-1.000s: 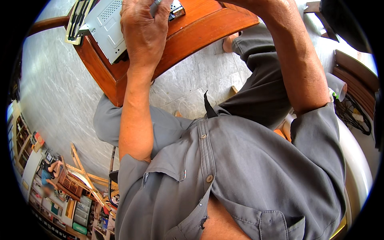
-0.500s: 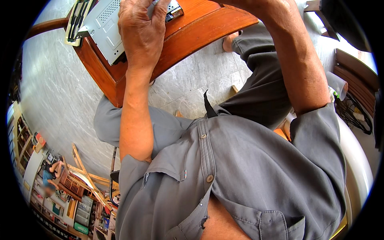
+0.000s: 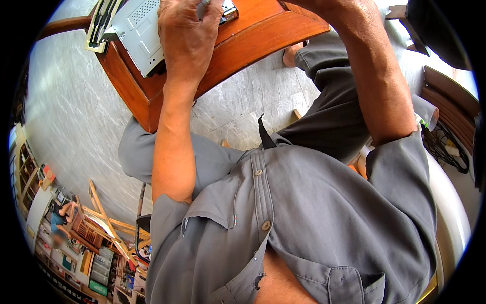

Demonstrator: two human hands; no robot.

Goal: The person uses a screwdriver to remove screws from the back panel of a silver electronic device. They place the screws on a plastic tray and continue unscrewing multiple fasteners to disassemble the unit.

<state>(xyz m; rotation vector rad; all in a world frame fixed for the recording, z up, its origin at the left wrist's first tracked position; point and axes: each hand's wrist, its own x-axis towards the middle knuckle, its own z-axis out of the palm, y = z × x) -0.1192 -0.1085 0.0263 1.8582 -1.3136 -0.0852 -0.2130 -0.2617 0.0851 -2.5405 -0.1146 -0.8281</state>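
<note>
A silver sheet-metal case (image 3: 139,38) with punched holes and pressed outlines lies tilted on a reddish-brown wooden table (image 3: 283,35) at the top of the view. My left hand (image 3: 190,38) is over the case's right part, its fingers bent and its thumb set against them. The upper edge cuts off its fingertips, so whatever they grip cannot be made out. From the right my right arm (image 3: 377,76) reaches up and bends left out of the picture; the right hand is beyond the edge.
A pale rack with dark slots (image 3: 104,23) stands left of the case. Below the table are my grey-trousered legs (image 3: 334,96) on a marbled floor (image 3: 76,101). Coiled black cable (image 3: 448,147) lies at the right. Wooden frames (image 3: 109,218) and a person (image 3: 61,223) appear far left.
The case, the table and my left hand sit slightly farther right and higher in the picture. My left hand keeps nearly the same pose over the case.
</note>
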